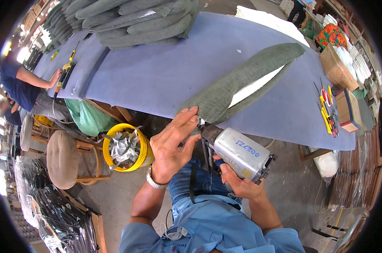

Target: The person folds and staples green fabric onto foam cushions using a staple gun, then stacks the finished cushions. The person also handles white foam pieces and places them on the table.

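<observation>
A long, dark green fabric-covered cushion piece lies slantwise over the front edge of the blue-covered table. A white strip shows through the opening along its side. My left hand, with a metal watch band at the wrist, pinches the near end of the cushion piece between fingers and thumb. My right hand is closed around the handle of a silver and black staple gun. The gun's nose touches or nearly touches the cushion's near end, beside my left fingertips; the exact contact is hidden.
Similar green pieces are piled at the back left. A yellow bucket of scraps and a round stool stand left. Scissors and screwdrivers lie right, near cardboard boxes. Another person's hand rests by a tool at far left.
</observation>
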